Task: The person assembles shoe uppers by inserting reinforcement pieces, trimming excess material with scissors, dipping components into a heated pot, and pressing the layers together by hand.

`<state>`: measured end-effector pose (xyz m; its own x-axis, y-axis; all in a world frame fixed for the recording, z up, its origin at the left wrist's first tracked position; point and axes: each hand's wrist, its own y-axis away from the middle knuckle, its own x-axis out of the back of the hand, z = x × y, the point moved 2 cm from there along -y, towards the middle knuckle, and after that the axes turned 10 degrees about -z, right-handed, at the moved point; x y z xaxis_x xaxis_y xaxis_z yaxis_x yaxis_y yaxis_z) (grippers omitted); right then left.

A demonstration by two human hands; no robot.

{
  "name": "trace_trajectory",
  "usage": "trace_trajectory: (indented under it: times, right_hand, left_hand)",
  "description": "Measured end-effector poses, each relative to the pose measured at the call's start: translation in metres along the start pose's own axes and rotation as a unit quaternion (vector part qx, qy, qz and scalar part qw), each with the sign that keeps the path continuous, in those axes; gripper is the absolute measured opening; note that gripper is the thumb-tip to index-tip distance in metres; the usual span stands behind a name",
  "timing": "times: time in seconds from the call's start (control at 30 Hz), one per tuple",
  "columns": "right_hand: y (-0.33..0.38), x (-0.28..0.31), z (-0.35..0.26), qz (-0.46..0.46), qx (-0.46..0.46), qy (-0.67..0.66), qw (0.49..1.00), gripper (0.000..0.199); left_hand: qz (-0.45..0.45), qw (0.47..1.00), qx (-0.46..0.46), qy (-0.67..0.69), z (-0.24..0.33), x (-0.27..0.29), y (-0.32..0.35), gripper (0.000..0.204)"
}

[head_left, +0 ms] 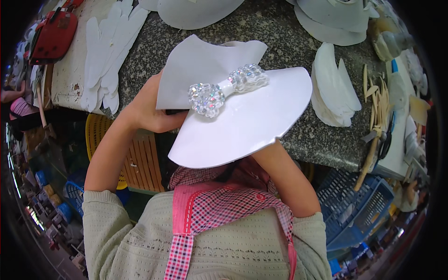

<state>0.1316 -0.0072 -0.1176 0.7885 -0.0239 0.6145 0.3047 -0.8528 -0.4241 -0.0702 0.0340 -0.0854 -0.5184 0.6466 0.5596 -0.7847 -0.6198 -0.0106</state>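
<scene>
A glossy white, hat-like piece (254, 114) is held up in front of me, its wide curved brim tilted toward me and its raised back part flaring upward. Across its middle sits a beaded bow (206, 99), clear and iridescent. My left hand (151, 109) is closed on the piece's left side, thumb pointing inward under the brim, other fingers mostly hidden behind the white material. My right forearm (294, 182) goes up under the brim's right edge. The right hand itself is covered by the brim, so its grip does not show.
A speckled stone tabletop (275, 28) lies beyond. On it are long white cut strips (109, 56), stacked white curved pieces (331, 88) and other white pieces (326, 21). A bundle of thin sticks (380, 107) lies at right; a blue crate (354, 205) stands below.
</scene>
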Motion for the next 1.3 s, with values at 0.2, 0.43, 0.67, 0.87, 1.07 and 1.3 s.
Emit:
trace_trajectory:
  times: [0.2,0.43,0.67,0.87,1.07,1.3]
  right_hand:
    - [0.0,0.004,-0.006,-0.054,-0.042,-0.01,0.998,0.032]
    - [-0.001,0.019,-0.002,-0.102,-0.026,0.031,0.994,0.037]
    - [-0.037,0.038,-0.004,-0.034,-0.038,-0.011,0.999,0.034]
    - [-0.038,0.037,0.012,-0.014,-0.158,-0.163,0.974,0.033]
    - [-0.05,0.041,0.017,-0.078,-0.201,-0.071,0.974,0.035]
    - [-0.047,0.063,0.033,0.072,-0.159,0.105,0.979,0.021]
  left_hand:
    - [-0.034,0.995,0.034,0.091,-0.022,-0.015,0.006,0.039]
    - [-0.02,0.997,-0.041,-0.056,0.007,0.0,-0.012,0.041]
    - [-0.107,0.994,0.025,-0.008,0.016,0.015,-0.039,0.054]
    - [-0.138,0.989,0.051,0.032,0.008,0.015,-0.046,0.048]
    - [-0.151,0.982,0.115,0.015,0.011,0.017,-0.049,0.042]
    - [-0.163,0.978,0.127,0.029,0.012,0.017,-0.058,0.042]
